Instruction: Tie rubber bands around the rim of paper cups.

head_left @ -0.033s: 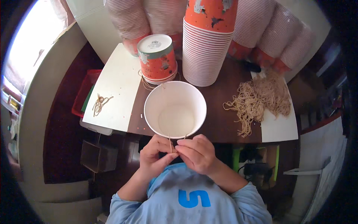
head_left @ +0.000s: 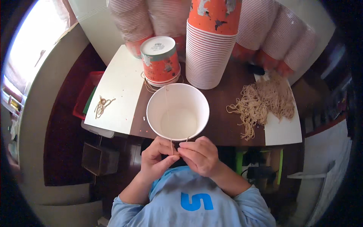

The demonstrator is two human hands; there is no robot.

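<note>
A white paper bucket [head_left: 177,102] stands at the table's front edge, its open mouth toward me. Just in front of its rim my left hand [head_left: 159,154] is closed in a pinch on a thin tan string [head_left: 171,146]. The fingertips of my right hand [head_left: 200,154] meet those of the left, pinched on a strand that runs up to the rim. A thin line of string crosses the bucket's inside toward the far rim. What lies right between the fingertips is too small to make out.
Behind the bucket stand an upturned orange bucket [head_left: 160,66] with loose strings at its base and a tall nested stack [head_left: 210,53]. A tangled heap of tan strings [head_left: 261,104] lies right, a small bundle [head_left: 102,106] left. Wrapped stacks [head_left: 261,26] line the back.
The string across the bucket's inside shows more plainly now. Both hands keep nearly the same place and pinch; the view has shifted very slightly.
</note>
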